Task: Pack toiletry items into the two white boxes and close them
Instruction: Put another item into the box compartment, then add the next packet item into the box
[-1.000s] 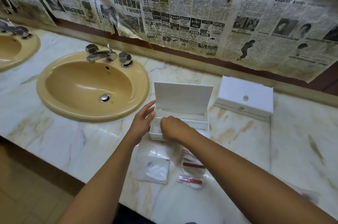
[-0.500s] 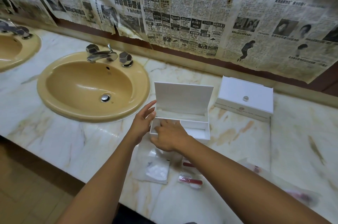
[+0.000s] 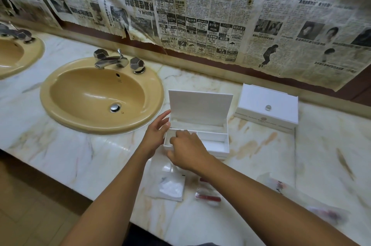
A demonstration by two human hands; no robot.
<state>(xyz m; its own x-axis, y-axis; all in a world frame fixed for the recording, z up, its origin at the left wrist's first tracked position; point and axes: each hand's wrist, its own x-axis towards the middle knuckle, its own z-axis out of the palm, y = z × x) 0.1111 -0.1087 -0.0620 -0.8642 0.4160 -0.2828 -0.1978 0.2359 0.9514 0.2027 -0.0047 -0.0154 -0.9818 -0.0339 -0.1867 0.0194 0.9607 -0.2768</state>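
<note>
- Marble tabletop is carrying everything; newspaper sheets are covering the wall behind it.
- Tan sink with a metal faucet is sitting at the left of the tabletop.
- Open white box is standing near the middle, its lid upright and inner compartments showing.
- Closed white box is resting to the right, apart from the open one, near the wall.
- Left hand is lying open, fingers straight, touching the left wall of the open white box.
- Right hand is hovering over the box's front-left corner, fingers curled; whether it is holding anything cannot be told.
- Clear packet with white contents is lying in front of the box.
- Packet with a red item is lying just beside it, to the right.
- Blurred clear packets are lying at the far right.
</note>
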